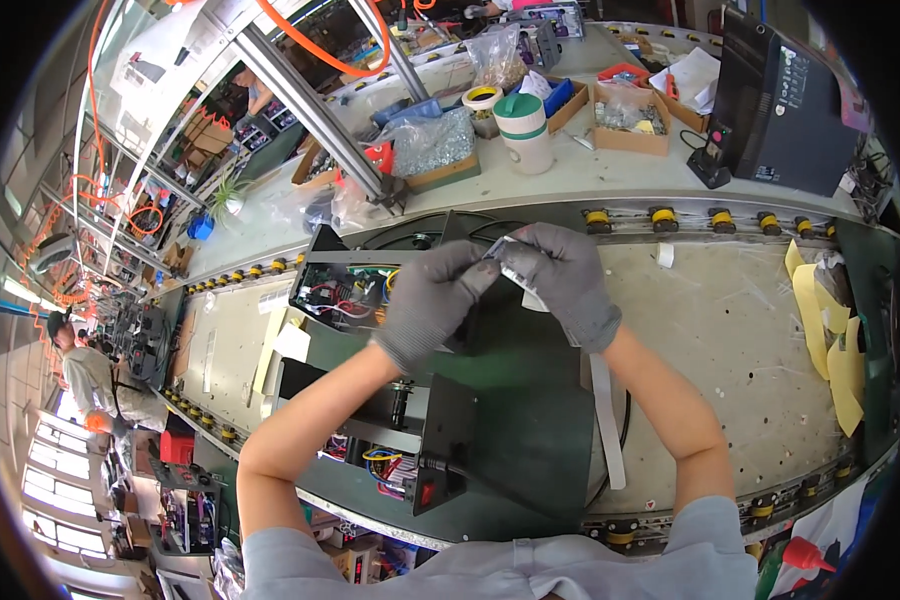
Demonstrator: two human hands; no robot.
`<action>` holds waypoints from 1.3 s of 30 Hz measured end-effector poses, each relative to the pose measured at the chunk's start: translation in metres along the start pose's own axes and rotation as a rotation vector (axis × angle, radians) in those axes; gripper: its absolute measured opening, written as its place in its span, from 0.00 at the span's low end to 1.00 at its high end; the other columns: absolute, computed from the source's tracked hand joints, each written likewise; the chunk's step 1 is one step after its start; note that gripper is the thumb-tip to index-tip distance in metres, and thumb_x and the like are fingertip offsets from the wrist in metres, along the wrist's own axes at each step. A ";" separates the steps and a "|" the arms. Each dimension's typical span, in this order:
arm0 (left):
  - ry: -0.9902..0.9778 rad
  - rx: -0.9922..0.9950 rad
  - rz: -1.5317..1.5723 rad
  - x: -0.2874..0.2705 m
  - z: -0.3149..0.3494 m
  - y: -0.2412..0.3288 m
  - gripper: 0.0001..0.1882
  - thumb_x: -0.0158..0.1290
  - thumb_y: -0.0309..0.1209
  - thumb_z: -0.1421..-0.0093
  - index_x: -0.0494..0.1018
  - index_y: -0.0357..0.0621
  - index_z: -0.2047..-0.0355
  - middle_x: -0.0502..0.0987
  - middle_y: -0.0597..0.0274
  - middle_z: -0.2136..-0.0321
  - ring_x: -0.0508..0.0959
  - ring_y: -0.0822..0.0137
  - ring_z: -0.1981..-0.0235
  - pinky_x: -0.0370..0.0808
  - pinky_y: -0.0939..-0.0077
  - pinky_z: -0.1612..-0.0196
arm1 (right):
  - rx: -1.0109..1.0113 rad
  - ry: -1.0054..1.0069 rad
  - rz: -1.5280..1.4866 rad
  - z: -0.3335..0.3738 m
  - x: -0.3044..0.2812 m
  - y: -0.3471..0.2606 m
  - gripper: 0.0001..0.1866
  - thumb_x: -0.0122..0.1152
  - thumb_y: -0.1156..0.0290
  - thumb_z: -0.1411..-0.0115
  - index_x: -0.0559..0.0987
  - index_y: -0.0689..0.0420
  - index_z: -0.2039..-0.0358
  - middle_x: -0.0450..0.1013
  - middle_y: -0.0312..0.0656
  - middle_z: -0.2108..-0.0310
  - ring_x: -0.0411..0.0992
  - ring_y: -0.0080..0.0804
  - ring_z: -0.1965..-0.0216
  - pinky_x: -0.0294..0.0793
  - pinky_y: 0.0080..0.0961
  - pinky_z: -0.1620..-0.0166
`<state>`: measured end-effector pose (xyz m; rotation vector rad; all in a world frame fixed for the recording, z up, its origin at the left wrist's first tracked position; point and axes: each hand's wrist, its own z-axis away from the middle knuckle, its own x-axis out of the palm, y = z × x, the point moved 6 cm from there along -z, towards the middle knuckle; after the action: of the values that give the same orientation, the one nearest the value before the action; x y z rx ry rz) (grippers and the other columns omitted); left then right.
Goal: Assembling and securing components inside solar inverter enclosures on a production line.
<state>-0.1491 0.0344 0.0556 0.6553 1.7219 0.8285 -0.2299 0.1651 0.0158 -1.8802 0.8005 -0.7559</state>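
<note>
My left hand (432, 302), in a grey work glove, pinches one end of a small flat black-and-white piece (516, 268). Its other end is gripped by my right hand (574, 290), gloved alike. The fingers partly cover the piece, and its exact kind cannot be made out. Below my left hand sits an open black metal housing (448, 440) with coloured wires and a red switch inside. Behind my left wrist stands a second open housing (342, 292) with circuit boards and wires, partly hidden by the hand. Both rest on a dark green board (530, 440).
Roller tracks (664, 220) run along both sides of the line. Yellow paper strips (826, 340) lie at right. Across the line are a white-and-green cup (523, 135), a bag of screws (435, 140), a cardboard box (630, 120) and a monitor (795, 110). A person (95, 375) stands far left.
</note>
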 end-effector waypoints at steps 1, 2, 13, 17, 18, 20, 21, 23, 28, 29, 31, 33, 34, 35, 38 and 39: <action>0.011 0.210 -0.212 -0.005 -0.006 0.007 0.14 0.57 0.37 0.44 0.74 0.42 0.62 0.77 0.58 0.73 0.77 0.62 0.72 0.73 0.72 0.68 | -0.025 0.004 0.058 -0.003 -0.006 0.000 0.11 0.62 0.71 0.46 0.79 0.65 0.66 0.75 0.39 0.74 0.70 0.19 0.72 0.70 0.19 0.67; 0.160 0.357 -0.473 -0.016 -0.010 0.014 0.18 0.54 0.43 0.43 0.74 0.43 0.61 0.77 0.53 0.68 0.77 0.50 0.65 0.73 0.63 0.63 | -0.020 0.010 0.057 -0.005 -0.014 0.000 0.11 0.62 0.71 0.46 0.79 0.65 0.66 0.75 0.39 0.74 0.70 0.19 0.72 0.70 0.19 0.67; 0.002 0.085 -0.385 -0.039 -0.022 -0.054 0.19 0.44 0.41 0.38 0.76 0.36 0.65 0.75 0.41 0.72 0.74 0.44 0.66 0.69 0.61 0.63 | 0.314 -0.373 0.301 -0.050 -0.009 0.025 0.13 0.60 0.65 0.47 0.80 0.61 0.65 0.75 0.37 0.73 0.69 0.19 0.71 0.68 0.17 0.66; 0.049 0.152 -0.410 -0.024 -0.033 -0.042 0.18 0.45 0.40 0.38 0.76 0.36 0.66 0.75 0.41 0.73 0.74 0.44 0.67 0.69 0.60 0.65 | 0.359 -0.499 0.303 -0.071 0.014 0.059 0.14 0.61 0.62 0.46 0.80 0.60 0.66 0.75 0.35 0.75 0.69 0.19 0.72 0.68 0.18 0.66; 0.046 0.155 -0.413 -0.019 -0.036 -0.038 0.18 0.45 0.40 0.38 0.76 0.36 0.66 0.75 0.41 0.73 0.74 0.44 0.67 0.69 0.60 0.65 | 0.357 -0.494 0.300 -0.072 0.011 0.064 0.14 0.61 0.62 0.46 0.80 0.60 0.66 0.75 0.35 0.75 0.69 0.19 0.72 0.68 0.18 0.66; 0.050 0.089 -0.470 -0.015 -0.039 -0.039 0.18 0.45 0.39 0.39 0.76 0.36 0.67 0.74 0.41 0.74 0.74 0.44 0.69 0.69 0.59 0.66 | 0.353 -0.487 0.175 -0.071 0.010 0.070 0.14 0.61 0.62 0.46 0.80 0.60 0.66 0.74 0.34 0.75 0.68 0.17 0.73 0.68 0.17 0.67; 0.088 0.171 -0.461 -0.015 -0.037 -0.037 0.17 0.45 0.38 0.39 0.76 0.35 0.69 0.74 0.41 0.76 0.73 0.43 0.71 0.68 0.59 0.68 | 0.355 -0.489 0.165 -0.071 0.010 0.072 0.14 0.61 0.62 0.46 0.80 0.60 0.66 0.74 0.34 0.75 0.68 0.17 0.73 0.68 0.17 0.67; 0.066 0.142 -0.438 -0.016 -0.038 -0.038 0.17 0.45 0.38 0.39 0.75 0.35 0.71 0.73 0.42 0.78 0.73 0.43 0.72 0.67 0.58 0.69 | 0.348 -0.476 0.132 -0.070 0.004 0.071 0.13 0.62 0.63 0.46 0.80 0.60 0.67 0.74 0.33 0.76 0.68 0.16 0.73 0.69 0.17 0.67; 0.034 0.121 -0.436 -0.013 -0.043 -0.041 0.16 0.45 0.36 0.39 0.74 0.35 0.75 0.71 0.43 0.81 0.71 0.43 0.75 0.65 0.58 0.72 | 0.335 -0.468 0.128 -0.074 0.002 0.082 0.13 0.61 0.63 0.45 0.80 0.60 0.67 0.74 0.33 0.76 0.68 0.16 0.73 0.69 0.16 0.66; 0.033 0.120 -0.441 -0.013 -0.042 -0.040 0.16 0.45 0.36 0.39 0.74 0.35 0.75 0.71 0.43 0.81 0.71 0.43 0.75 0.65 0.58 0.72 | 0.313 -0.476 0.159 -0.075 0.005 0.082 0.13 0.61 0.63 0.45 0.80 0.60 0.68 0.74 0.33 0.76 0.68 0.16 0.73 0.69 0.16 0.66; 0.056 0.155 -0.470 -0.013 -0.041 -0.037 0.17 0.45 0.36 0.39 0.74 0.35 0.75 0.71 0.42 0.80 0.71 0.42 0.74 0.65 0.58 0.71 | 0.338 -0.482 0.148 -0.075 0.005 0.079 0.13 0.62 0.63 0.45 0.80 0.60 0.67 0.74 0.33 0.76 0.68 0.16 0.73 0.69 0.17 0.66; 0.038 0.138 -0.472 -0.014 -0.042 -0.038 0.17 0.44 0.37 0.38 0.74 0.36 0.74 0.71 0.42 0.80 0.71 0.42 0.74 0.65 0.57 0.71 | 0.369 -0.487 0.142 -0.074 0.006 0.075 0.14 0.62 0.62 0.45 0.80 0.61 0.67 0.74 0.34 0.76 0.68 0.17 0.73 0.69 0.17 0.65; 0.022 0.121 -0.473 -0.014 -0.042 -0.039 0.17 0.44 0.37 0.38 0.74 0.36 0.74 0.71 0.42 0.80 0.71 0.42 0.74 0.65 0.57 0.71 | 0.343 -0.481 0.178 -0.075 0.007 0.072 0.14 0.62 0.62 0.45 0.80 0.60 0.66 0.74 0.34 0.76 0.68 0.17 0.73 0.69 0.17 0.65; 0.019 0.122 -0.470 -0.013 -0.042 -0.040 0.17 0.44 0.37 0.38 0.74 0.36 0.74 0.71 0.42 0.80 0.71 0.42 0.74 0.65 0.57 0.71 | 0.322 -0.473 0.218 -0.075 0.006 0.071 0.14 0.62 0.61 0.45 0.80 0.60 0.66 0.74 0.34 0.76 0.68 0.17 0.73 0.69 0.18 0.66; 0.025 0.125 -0.455 -0.012 -0.042 -0.040 0.17 0.44 0.37 0.38 0.74 0.36 0.74 0.72 0.43 0.80 0.72 0.42 0.74 0.65 0.57 0.71 | 0.358 -0.456 0.202 -0.075 0.006 0.079 0.15 0.62 0.60 0.45 0.81 0.60 0.66 0.74 0.34 0.76 0.68 0.16 0.74 0.69 0.17 0.66; 0.017 0.104 -0.476 -0.012 -0.043 -0.041 0.17 0.44 0.37 0.38 0.74 0.36 0.74 0.72 0.43 0.80 0.72 0.43 0.74 0.65 0.58 0.71 | 0.358 -0.456 0.202 -0.076 0.006 0.080 0.15 0.62 0.60 0.45 0.81 0.60 0.66 0.74 0.34 0.76 0.68 0.16 0.74 0.69 0.17 0.66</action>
<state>-0.1875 -0.0091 0.0383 0.2825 1.8433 0.4135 -0.3019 0.0933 -0.0267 -1.5364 0.5125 -0.2986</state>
